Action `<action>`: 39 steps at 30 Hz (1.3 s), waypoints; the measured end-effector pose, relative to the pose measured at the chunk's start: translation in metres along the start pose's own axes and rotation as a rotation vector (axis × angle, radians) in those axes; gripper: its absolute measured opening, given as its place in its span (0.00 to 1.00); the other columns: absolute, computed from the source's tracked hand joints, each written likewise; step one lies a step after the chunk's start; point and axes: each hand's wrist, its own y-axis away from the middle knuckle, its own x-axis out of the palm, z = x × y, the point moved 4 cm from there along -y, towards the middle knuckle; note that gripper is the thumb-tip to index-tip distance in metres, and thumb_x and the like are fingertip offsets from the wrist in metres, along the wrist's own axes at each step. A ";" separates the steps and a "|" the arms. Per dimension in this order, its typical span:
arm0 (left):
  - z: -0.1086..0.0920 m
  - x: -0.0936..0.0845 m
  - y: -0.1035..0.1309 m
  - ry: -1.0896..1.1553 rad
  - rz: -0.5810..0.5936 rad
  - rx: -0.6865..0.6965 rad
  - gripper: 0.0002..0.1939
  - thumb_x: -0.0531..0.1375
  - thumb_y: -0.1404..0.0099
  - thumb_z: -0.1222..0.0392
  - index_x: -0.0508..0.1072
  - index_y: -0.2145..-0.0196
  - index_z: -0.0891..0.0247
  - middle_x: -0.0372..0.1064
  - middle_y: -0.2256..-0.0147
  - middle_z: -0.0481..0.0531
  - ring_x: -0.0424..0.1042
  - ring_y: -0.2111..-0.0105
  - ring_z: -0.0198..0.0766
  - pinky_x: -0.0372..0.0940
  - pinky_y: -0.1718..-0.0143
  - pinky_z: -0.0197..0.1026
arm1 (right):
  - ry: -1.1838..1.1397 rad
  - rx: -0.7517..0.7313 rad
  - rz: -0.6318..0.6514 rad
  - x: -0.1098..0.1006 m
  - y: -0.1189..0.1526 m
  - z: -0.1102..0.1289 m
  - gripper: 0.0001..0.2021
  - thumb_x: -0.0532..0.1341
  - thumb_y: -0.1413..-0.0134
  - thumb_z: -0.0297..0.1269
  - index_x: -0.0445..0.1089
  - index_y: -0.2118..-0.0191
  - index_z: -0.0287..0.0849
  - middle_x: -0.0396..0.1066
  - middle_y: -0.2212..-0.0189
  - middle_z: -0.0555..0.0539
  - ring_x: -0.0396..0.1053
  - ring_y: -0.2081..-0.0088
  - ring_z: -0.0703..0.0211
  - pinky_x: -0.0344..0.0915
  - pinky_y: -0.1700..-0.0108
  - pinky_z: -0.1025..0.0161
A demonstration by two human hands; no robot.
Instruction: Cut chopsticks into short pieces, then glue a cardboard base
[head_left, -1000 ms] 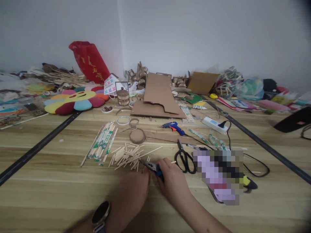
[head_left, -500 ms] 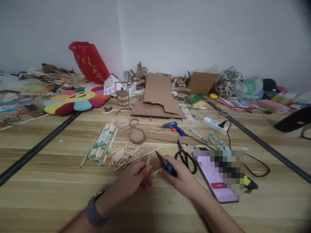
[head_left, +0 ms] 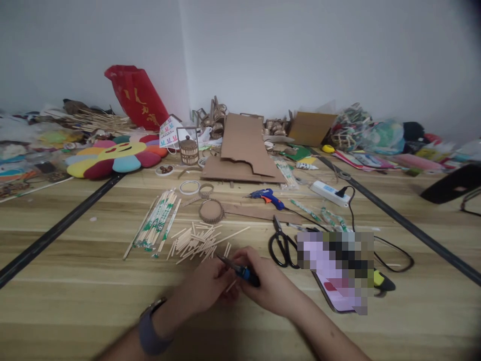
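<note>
My right hand [head_left: 265, 281] is wrapped round a dark tool with a blue part [head_left: 244, 272], its pointed tip over my left fingers. My left hand [head_left: 208, 283] is closed just left of it, and the two hands meet. A thin wooden stick [head_left: 231, 286] shows between them; which fingers grip it is unclear. Short cut sticks [head_left: 193, 242] lie in a loose pile beyond my left hand. Behind the pile is a round cardboard piece [head_left: 211, 211] with a rim of short sticks.
Black scissors [head_left: 280, 245] and a phone [head_left: 334, 286] lie to the right. A blue glue gun [head_left: 267, 197] with its cord, packaged sticks [head_left: 158, 220], a power strip [head_left: 330, 193] and cardboard sheets [head_left: 244, 145] are farther back. A flower cushion [head_left: 120, 156] sits back left.
My right hand has moved left with the tool, up against my left hand. The tool's tip is now over my left fingers. The view has shifted slightly.
</note>
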 end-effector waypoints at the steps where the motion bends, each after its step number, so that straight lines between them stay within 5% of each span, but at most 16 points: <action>1: 0.000 0.001 0.000 0.027 0.001 -0.009 0.14 0.55 0.37 0.50 0.71 0.73 0.62 0.71 0.77 0.48 0.71 0.76 0.39 0.64 0.73 0.38 | 0.003 -0.009 -0.004 0.000 0.000 0.000 0.22 0.57 0.52 0.20 0.61 0.51 0.44 0.76 0.56 0.46 0.73 0.54 0.55 0.66 0.55 0.63; 12: 0.006 0.006 0.003 0.257 0.095 -0.112 0.19 0.62 0.45 0.43 0.72 0.75 0.64 0.71 0.78 0.49 0.70 0.78 0.37 0.65 0.73 0.40 | 0.048 -0.094 0.005 0.001 0.000 0.001 0.26 0.58 0.55 0.21 0.63 0.47 0.44 0.72 0.51 0.42 0.70 0.49 0.52 0.66 0.48 0.56; 16: 0.001 0.002 0.003 0.328 0.086 -0.115 0.24 0.64 0.47 0.37 0.73 0.73 0.65 0.73 0.76 0.51 0.71 0.75 0.38 0.64 0.71 0.39 | 0.081 -0.196 -0.202 -0.007 -0.001 -0.002 0.24 0.59 0.51 0.24 0.62 0.46 0.45 0.60 0.40 0.38 0.57 0.38 0.49 0.58 0.39 0.50; 21: -0.004 -0.005 0.001 0.550 -0.057 -0.087 0.21 0.66 0.47 0.41 0.72 0.70 0.63 0.73 0.70 0.49 0.71 0.69 0.38 0.64 0.63 0.40 | 0.145 -0.147 -0.441 -0.012 -0.001 -0.009 0.26 0.67 0.51 0.36 0.60 0.46 0.46 0.58 0.42 0.37 0.58 0.39 0.45 0.61 0.41 0.46; 26: -0.003 -0.001 -0.001 0.624 -0.146 -0.054 0.14 0.67 0.49 0.50 0.73 0.72 0.63 0.71 0.73 0.48 0.66 0.72 0.36 0.61 0.67 0.38 | 0.223 -0.121 -0.397 0.004 -0.001 -0.006 0.38 0.73 0.62 0.35 0.58 0.43 0.45 0.56 0.44 0.37 0.59 0.41 0.41 0.63 0.42 0.46; 30: -0.002 0.004 -0.002 0.641 -0.204 -0.065 0.07 0.64 0.54 0.60 0.72 0.74 0.62 0.69 0.75 0.46 0.65 0.72 0.36 0.58 0.68 0.37 | 0.317 -0.097 -0.368 0.012 -0.002 -0.003 0.38 0.71 0.60 0.29 0.58 0.42 0.44 0.56 0.45 0.36 0.63 0.43 0.42 0.69 0.47 0.49; 39: -0.001 0.009 -0.002 0.575 -0.206 -0.011 0.10 0.62 0.50 0.57 0.72 0.69 0.62 0.75 0.66 0.51 0.71 0.61 0.46 0.63 0.56 0.45 | 0.402 -0.085 -0.345 0.011 -0.003 -0.005 0.37 0.72 0.58 0.33 0.58 0.42 0.47 0.58 0.47 0.37 0.67 0.49 0.41 0.72 0.52 0.48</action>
